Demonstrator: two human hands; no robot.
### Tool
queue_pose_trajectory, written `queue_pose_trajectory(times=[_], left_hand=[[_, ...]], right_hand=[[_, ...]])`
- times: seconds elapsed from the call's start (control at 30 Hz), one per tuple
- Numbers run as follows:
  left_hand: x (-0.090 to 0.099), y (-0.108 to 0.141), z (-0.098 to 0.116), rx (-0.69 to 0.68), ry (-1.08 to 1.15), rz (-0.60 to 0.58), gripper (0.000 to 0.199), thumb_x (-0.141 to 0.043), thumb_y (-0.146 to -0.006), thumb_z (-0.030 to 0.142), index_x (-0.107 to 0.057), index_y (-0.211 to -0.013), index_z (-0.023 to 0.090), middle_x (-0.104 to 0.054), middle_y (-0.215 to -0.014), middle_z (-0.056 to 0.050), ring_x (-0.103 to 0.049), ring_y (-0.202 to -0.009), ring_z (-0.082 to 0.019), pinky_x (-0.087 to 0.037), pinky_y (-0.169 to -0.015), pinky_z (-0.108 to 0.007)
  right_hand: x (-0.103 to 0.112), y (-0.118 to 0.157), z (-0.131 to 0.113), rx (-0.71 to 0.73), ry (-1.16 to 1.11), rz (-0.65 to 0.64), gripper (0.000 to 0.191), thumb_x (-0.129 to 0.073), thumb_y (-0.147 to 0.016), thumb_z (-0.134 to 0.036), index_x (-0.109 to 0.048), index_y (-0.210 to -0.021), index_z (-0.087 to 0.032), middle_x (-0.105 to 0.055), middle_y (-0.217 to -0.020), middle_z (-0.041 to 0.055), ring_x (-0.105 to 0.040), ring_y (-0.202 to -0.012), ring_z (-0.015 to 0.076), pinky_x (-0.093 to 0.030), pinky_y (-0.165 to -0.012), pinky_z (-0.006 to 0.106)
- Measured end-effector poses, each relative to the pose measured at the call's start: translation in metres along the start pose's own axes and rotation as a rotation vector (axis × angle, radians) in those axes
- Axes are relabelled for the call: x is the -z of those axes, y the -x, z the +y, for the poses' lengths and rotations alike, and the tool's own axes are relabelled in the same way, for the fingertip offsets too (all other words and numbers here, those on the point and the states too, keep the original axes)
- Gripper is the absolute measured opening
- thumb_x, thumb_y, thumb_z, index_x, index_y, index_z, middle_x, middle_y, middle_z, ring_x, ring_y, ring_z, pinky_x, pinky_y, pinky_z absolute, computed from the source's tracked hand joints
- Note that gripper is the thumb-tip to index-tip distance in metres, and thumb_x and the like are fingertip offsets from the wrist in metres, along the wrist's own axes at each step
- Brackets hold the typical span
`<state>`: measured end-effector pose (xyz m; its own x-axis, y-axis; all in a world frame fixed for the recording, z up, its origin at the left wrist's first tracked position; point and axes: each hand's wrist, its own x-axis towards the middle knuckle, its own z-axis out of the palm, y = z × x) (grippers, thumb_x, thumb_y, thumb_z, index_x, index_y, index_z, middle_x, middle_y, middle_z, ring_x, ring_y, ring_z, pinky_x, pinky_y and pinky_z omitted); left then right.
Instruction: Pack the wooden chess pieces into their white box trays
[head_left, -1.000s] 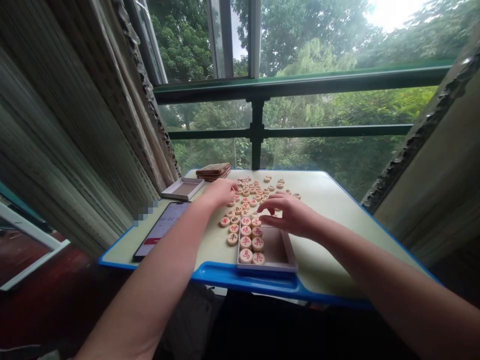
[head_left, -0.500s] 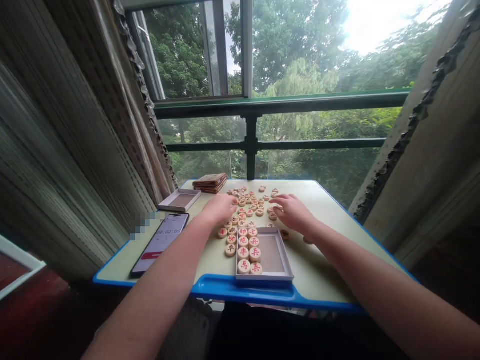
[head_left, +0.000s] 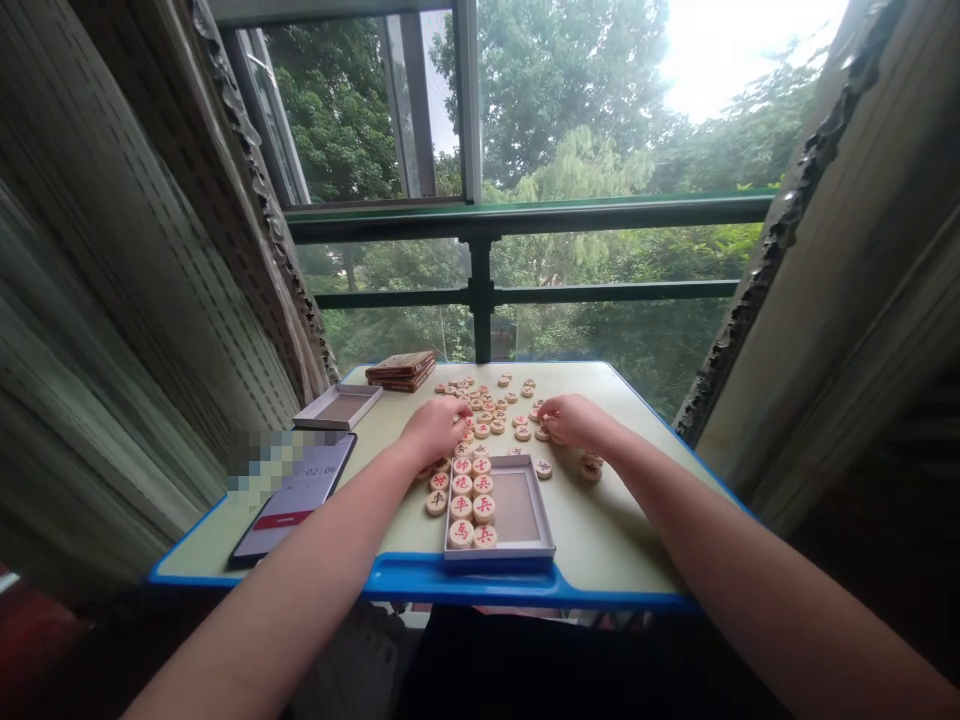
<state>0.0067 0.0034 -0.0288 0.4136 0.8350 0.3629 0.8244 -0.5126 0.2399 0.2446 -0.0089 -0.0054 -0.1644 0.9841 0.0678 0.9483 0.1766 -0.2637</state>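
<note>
Clock: read from the near tray (head_left: 499,552), with 12 towards the window
Loose pieces (head_left: 521,434): wooden discs spread from 10 round to 2 o'clock, densest near 12
Near tray: red-marked pieces (head_left: 484,510) in two rows of four along its 9 o'clock side
Left hand (head_left: 435,432): at 11 o'clock among the discs, fingers curled and bunched; whether they pinch one, I cannot tell
Right hand (head_left: 579,420): at 1 o'clock, fingers bent down by the discs there; their tips are too hidden to tell a grip
Forearm risk: the pair of discs (head_left: 591,473) at 2 o'clock lies close to the right forearm, so a low inward swing could scatter it
Crowding risk: discs sit tight together at 11, and a careless drag could flip or push neighbours
Phone (head_left: 300,490): at 9 o'clock beside the left forearm, which could brush it
Tabletop (head_left: 600,540): pale, blue-edged, with a far tray (head_left: 339,405) at 10 and a brown stack (head_left: 401,372) at 11 o'clock
Room: curtains (head_left: 142,330) on both sides, a dark rail (head_left: 615,212) across the window, trees beyond
</note>
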Motion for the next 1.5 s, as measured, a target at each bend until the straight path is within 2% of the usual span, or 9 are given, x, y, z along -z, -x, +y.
queue_pose_trajectory(times=[0.2,0.33,0.47,0.57,0.67,0.8,1.0,1.17,1.5], left_hand=[[-0.004,0.0,0.002,-0.021,0.005,-0.02,0.024,-0.048,-0.08,0.025,-0.071,-0.086,0.021,-0.067,-0.095,-0.006,-0.059,-0.093,-0.021,-0.047,-0.087,-0.033],[-0.006,0.0,0.003,-0.007,0.019,0.001,0.027,-0.046,-0.082,0.026,-0.07,-0.093,0.02,-0.067,-0.101,-0.007,-0.058,-0.098,-0.022,-0.045,-0.091,-0.035],[-0.009,-0.005,0.004,-0.021,0.036,0.005,0.038,-0.038,-0.088,0.03,-0.062,-0.115,0.018,-0.06,-0.121,-0.008,-0.051,-0.114,-0.022,-0.038,-0.1,-0.037],[-0.012,-0.012,0.005,-0.058,0.015,-0.065,0.045,-0.032,-0.09,0.036,-0.055,-0.124,0.019,-0.053,-0.132,-0.005,-0.043,-0.124,-0.022,-0.031,-0.105,-0.038],[-0.011,-0.018,0.005,-0.097,-0.018,-0.129,0.041,-0.034,-0.088,0.032,-0.063,-0.114,0.02,-0.06,-0.124,-0.004,-0.048,-0.119,-0.022,-0.034,-0.103,-0.036],[-0.008,-0.021,0.004,-0.094,-0.068,-0.08,0.032,-0.043,-0.079,0.021,-0.071,-0.095,0.021,-0.068,-0.106,-0.006,-0.057,-0.103,-0.023,-0.041,-0.095,-0.035],[-0.009,-0.022,0.004,-0.061,-0.086,-0.038,0.033,-0.044,-0.083,0.03,-0.068,-0.104,0.025,-0.065,-0.112,-0.006,-0.053,-0.108,-0.026,-0.037,-0.095,-0.041],[-0.008,-0.025,0.003,-0.074,-0.077,-0.053,0.025,-0.049,-0.08,0.03,-0.072,-0.088,0.025,-0.069,-0.1,-0.005,-0.055,-0.1,-0.025,-0.035,-0.093,-0.042],[-0.013,-0.023,0.006,-0.017,-0.213,-0.123,0.035,-0.041,-0.085,0.035,-0.069,-0.103,0.025,-0.058,-0.104,-0.011,-0.046,-0.103,-0.029,-0.035,-0.089,-0.043]], right_hand=[[-0.009,-0.003,0.0,0.174,0.075,0.118,0.033,-0.046,-0.083,-0.025,-0.066,-0.108,-0.017,-0.063,-0.113,0.0102,-0.054,-0.101,0.0236,-0.039,-0.086,0.031],[-0.017,-0.004,-0.007,0.308,0.082,0.088,0.031,-0.044,-0.085,-0.028,-0.068,-0.103,-0.02,-0.065,-0.11,0.0074,-0.054,-0.099,0.0214,-0.037,-0.09,0.031],[-0.02,-0.005,-0.009,0.251,0.09,0.106,0.028,-0.045,-0.084,-0.028,-0.071,-0.094,-0.021,-0.068,-0.1,0.0058,-0.053,-0.097,0.0215,-0.039,-0.084,0.029],[-0.021,-0.007,-0.008,0.19,0.067,0.119,0.027,-0.048,-0.084,-0.028,-0.07,-0.097,-0.021,-0.068,-0.101,0.0063,-0.054,-0.097,0.0214,-0.04,-0.083,0.027],[-0.019,-0.009,-0.006,0.133,0.035,0.11,0.026,-0.048,-0.082,-0.02,-0.07,-0.097,-0.019,-0.068,-0.101,0.0066,-0.059,-0.092,0.0192,-0.042,-0.079,0.026],[-0.017,-0.009,-0.004,0.095,0.017,0.119,0.027,-0.05,-0.078,-0.015,-0.07,-0.096,-0.019,-0.069,-0.1,0.006,-0.06,-0.09,0.0185,-0.044,-0.077,0.025],[-0.021,-0.009,-0.008,0.232,0.005,0.119,0.024,-0.051,-0.081,-0.02,-0.072,-0.091,-0.021,-0.071,-0.095,0.0036,-0.057,-0.093,0.0199,-0.041,-0.084,0.028],[-0.022,-0.008,-0.01,0.201,-0.011,0.145,0.022,-0.054,-0.08,-0.02,-0.071,-0.094,-0.02,-0.072,-0.091,0.0034,-0.056,-0.09,0.0207,-0.041,-0.081,0.028],[-0.023,-0.009,-0.01,0.211,0.007,0.14,0.022,-0.05,-0.082,-0.02,-0.072,-0.087,-0.021,-0.072,-0.09,0.0032,-0.058,-0.087,0.0192,-0.039,-0.084,0.028]])
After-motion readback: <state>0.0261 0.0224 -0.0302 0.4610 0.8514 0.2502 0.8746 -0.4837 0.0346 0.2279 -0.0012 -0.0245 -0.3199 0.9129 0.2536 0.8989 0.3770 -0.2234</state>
